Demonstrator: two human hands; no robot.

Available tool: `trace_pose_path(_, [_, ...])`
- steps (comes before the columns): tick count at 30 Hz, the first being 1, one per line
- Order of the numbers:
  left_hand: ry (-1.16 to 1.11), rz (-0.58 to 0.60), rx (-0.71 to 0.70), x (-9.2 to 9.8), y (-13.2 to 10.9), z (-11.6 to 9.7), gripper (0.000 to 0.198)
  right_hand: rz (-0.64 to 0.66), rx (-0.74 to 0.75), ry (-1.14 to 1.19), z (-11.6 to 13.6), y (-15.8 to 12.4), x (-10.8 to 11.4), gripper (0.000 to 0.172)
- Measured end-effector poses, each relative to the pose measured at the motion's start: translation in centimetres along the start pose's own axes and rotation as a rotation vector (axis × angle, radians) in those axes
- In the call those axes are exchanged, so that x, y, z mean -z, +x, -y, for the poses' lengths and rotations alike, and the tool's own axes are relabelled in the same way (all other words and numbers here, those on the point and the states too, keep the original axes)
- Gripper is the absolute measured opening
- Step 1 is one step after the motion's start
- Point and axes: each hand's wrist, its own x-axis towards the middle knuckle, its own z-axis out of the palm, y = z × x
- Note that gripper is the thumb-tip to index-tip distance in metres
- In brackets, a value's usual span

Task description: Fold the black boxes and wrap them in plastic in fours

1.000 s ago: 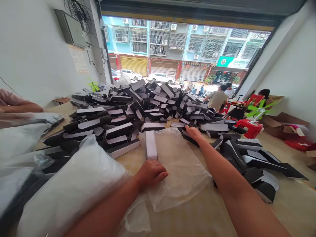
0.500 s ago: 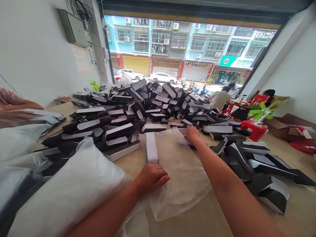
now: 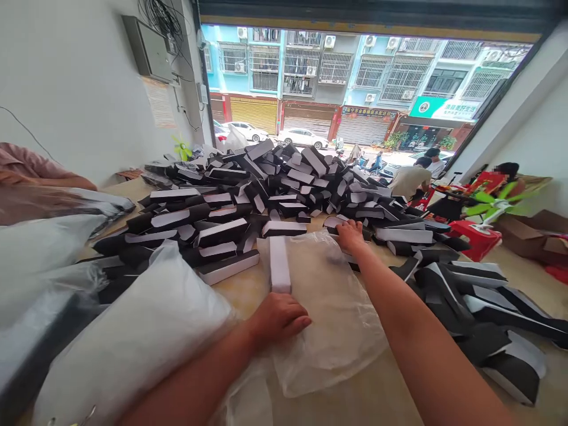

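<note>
My left hand [image 3: 280, 316] rests low on a clear plastic bag [image 3: 328, 313], its fingers curled around the near end of a narrow white box [image 3: 279, 263]. That box lies lengthwise along the bag's left side. Stretched forward past the bag's far right corner, my right hand [image 3: 350, 235] has its fingers bent over a small black-and-white box [image 3: 332, 222] at the near edge of the pile. My palm and wrist hide part of what is under it. A big heap of black-and-white boxes [image 3: 288, 177] spreads beyond both hands.
A bulging white plastic bag [image 3: 133, 331] lies beside my left forearm. At far left, a person's arm [image 3: 53, 171] is over another plastic bag. Loose black cardboard pieces [image 3: 479, 307] lie on the right. Behind are a green fan [image 3: 497, 201] and a cardboard carton [image 3: 528, 234].
The view has turned slightly left, so the scene sits further right. My right hand's fingers have lifted and spread a little over the boxes. My left hand keeps its place on the white box.
</note>
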Motion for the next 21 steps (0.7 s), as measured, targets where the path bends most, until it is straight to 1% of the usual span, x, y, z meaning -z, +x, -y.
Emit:
trace_pose_path(2, [-0.019, 0.006, 0.025, 0.1, -0.1, 0.1, 0.049, -0.095, -0.059, 0.01, -0.3, -1.5, 1.3, 0.039])
trace_pose_path(5, [-0.106, 0.006, 0.103, 0.3, -0.2, 0.3, 0.045, -0.373, -0.137, 0.139, 0.1, -4.8, 3.6, 0.042])
trace_pose_path(6, [-0.164, 0.003, 0.138, 0.3, -0.3, 0.4, 0.044, -0.467, -0.133, 0.206, 0.6, -6.2, 4.3, 0.043])
trace_pose_path(7, [-0.237, -0.007, 0.176, 0.4, -0.3, 0.5, 0.042, -0.528, -0.105, 0.266, 1.3, -7.8, 4.8, 0.044])
trace_pose_path(9, [-0.414, -0.061, 0.256, 0.3, -0.4, 0.6, 0.045, -0.587, 0.021, 0.362, 3.3, -11.2, 5.1, 0.046])
trace_pose_path(10, [-0.504, -0.103, 0.291, 0.1, -0.5, 0.7, 0.05, -0.617, 0.099, 0.401, 4.3, -13.0, 4.9, 0.045])
trace_pose_path(12, [-0.661, -0.195, 0.334, -0.2, -0.5, 1.0, 0.066, -0.679, 0.272, 0.451, 6.4, -16.2, 3.7, 0.045])
trace_pose_path(15, [-0.801, -0.276, 0.312, -0.5, -0.5, 1.3, 0.086, -0.763, 0.454, 0.455, 8.4, -19.4, 1.1, 0.045])
trace_pose_path(17, [-0.791, -0.295, 0.292, -0.4, -0.5, 1.4, 0.096, -0.783, 0.518, 0.442, 8.9, -20.3, -0.4, 0.045])
trace_pose_path(19, [-0.716, -0.298, 0.296, -0.1, -0.4, 1.4, 0.1, -0.762, 0.543, 0.432, 8.9, -20.4, -1.3, 0.045])
trace_pose_path(21, [-0.638, -0.278, 0.327, 0.2, -0.3, 1.3, 0.089, -0.717, 0.571, 0.443, 8.8, -20.1, -1.7, 0.045])
